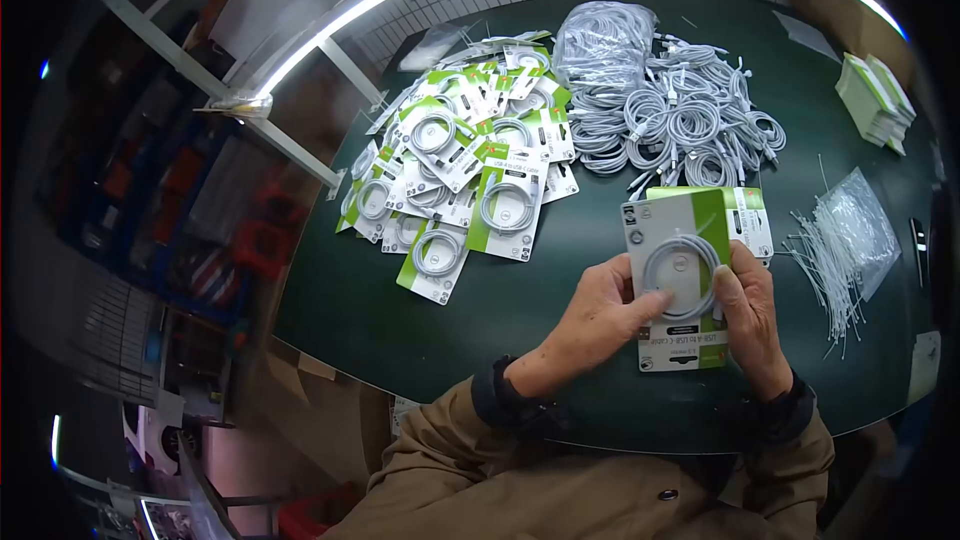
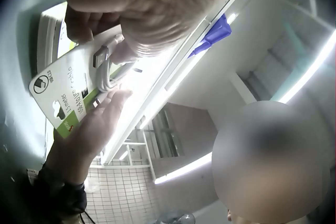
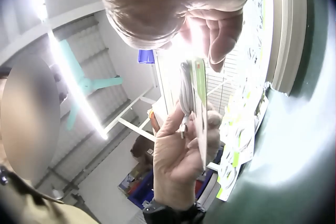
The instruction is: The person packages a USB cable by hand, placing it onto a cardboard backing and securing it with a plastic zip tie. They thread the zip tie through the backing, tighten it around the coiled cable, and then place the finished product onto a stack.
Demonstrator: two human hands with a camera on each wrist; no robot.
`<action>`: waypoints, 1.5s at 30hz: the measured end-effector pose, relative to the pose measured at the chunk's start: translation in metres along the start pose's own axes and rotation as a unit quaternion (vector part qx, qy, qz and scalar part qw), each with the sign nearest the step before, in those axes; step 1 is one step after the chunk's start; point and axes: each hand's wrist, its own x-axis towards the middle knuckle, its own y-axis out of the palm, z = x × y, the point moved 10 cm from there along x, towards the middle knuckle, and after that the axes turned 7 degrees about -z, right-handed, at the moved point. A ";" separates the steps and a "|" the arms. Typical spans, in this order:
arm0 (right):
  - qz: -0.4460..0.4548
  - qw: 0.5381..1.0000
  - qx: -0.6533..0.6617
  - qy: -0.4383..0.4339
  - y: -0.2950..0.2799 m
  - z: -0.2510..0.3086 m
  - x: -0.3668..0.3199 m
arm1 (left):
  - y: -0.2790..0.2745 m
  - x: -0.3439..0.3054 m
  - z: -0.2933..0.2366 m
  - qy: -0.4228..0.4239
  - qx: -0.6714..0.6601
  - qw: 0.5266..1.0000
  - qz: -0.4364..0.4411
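Observation:
Both hands hold up a white-and-green blister-style card (image 1: 655,215) printed "USB-A to USB-C cable", with a coiled white cable (image 1: 713,265) lying on its face. The left hand (image 1: 600,312) grips the card's left edge, thumb across the lower coil. At the opposite edge, the right hand (image 1: 755,315) pinches with its thumb beside the coil. Close up in the left wrist view, the card (image 2: 55,92) shows a USB plug (image 2: 98,58) at the coil. From the right wrist, the card (image 3: 201,121) appears nearly edge-on, with the left hand (image 3: 178,163) around it.
A stack of printed cards (image 1: 750,225) lies just behind the held one. Finished-looking cable cards (image 1: 510,205) pile up at left, loose coiled cables (image 1: 690,120) at the back. White cable ties (image 1: 830,275) spread at right, near more folded cards (image 1: 870,105).

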 end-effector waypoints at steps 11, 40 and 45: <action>-0.027 0.996 -0.056 0.065 -0.020 -0.018 0.006 | -0.239 0.091 -0.130 0.230 -0.159 0.919 -0.277; -0.020 0.994 -0.105 -0.007 -0.035 -0.024 0.011 | 0.047 0.218 -0.074 0.428 0.593 0.683 0.001; -0.022 0.993 -0.114 -0.010 -0.037 -0.028 0.011 | 0.036 0.229 -0.050 0.384 0.601 0.699 0.053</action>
